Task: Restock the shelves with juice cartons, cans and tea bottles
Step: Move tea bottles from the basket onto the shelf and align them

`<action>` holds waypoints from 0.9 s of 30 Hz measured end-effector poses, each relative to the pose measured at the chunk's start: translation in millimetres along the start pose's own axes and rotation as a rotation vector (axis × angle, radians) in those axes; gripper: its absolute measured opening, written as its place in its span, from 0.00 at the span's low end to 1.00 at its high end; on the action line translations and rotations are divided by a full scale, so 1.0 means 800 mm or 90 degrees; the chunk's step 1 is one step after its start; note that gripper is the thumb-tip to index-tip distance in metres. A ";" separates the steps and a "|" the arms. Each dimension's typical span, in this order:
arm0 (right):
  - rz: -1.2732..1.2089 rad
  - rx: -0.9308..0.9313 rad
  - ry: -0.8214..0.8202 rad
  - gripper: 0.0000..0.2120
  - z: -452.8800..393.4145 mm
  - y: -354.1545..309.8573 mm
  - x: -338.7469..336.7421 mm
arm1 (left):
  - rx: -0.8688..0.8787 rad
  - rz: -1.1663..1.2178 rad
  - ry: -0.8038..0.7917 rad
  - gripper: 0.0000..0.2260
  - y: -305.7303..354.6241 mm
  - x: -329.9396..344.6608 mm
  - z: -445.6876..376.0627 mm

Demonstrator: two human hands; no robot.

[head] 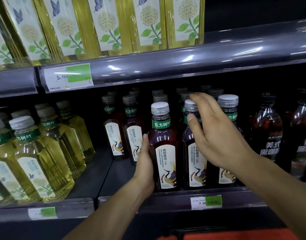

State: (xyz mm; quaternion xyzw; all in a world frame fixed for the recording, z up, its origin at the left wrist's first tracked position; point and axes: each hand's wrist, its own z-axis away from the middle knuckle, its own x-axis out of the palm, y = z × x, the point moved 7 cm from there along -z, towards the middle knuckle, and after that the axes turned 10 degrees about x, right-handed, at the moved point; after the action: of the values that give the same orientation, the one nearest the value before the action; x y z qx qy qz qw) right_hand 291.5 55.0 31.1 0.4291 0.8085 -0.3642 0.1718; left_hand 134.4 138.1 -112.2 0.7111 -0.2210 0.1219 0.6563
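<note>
A dark tea bottle with a grey cap, green neck band and a crane label stands at the front edge of the middle shelf. My left hand grips its left side, thumb up along the bottle. My right hand hovers with loosely spread fingers over the neck of the neighbouring dark tea bottle; I cannot tell whether it touches it. A third front bottle stands to the right, partly hidden by my right hand. More of the same bottles fill the rows behind.
Pale yellow tea bottles fill the left of the same shelf, with a gap of bare shelf between them and the dark ones. Black coffee bottles stand at the right. Yellow flower-label bottles line the upper shelf. Something red lies below.
</note>
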 end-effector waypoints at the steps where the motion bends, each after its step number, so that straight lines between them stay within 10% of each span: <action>1: -0.003 0.003 0.004 0.23 0.000 -0.001 0.000 | -0.001 -0.008 0.003 0.29 0.000 0.002 0.002; 6: -0.005 0.006 0.017 0.25 0.002 -0.001 0.000 | 0.039 -0.229 0.084 0.27 0.028 -0.026 0.016; 14: 0.178 -0.050 0.101 0.38 0.015 -0.060 0.003 | 0.404 -0.630 0.200 0.10 0.205 -0.067 -0.018; 22: 0.303 -0.073 -0.108 0.67 0.022 -0.083 0.059 | 0.243 -0.903 -0.168 0.33 0.198 -0.037 -0.091; 27: 0.289 -0.056 -0.139 0.71 0.011 -0.085 0.053 | 0.286 -0.927 -0.251 0.29 0.207 -0.030 -0.090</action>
State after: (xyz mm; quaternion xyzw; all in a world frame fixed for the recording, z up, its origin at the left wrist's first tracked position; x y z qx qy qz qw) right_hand 211.1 48.0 30.1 0.5497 0.6833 -0.3253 0.3536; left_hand 43.0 206.0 30.1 0.8013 0.2180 -0.4251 0.3600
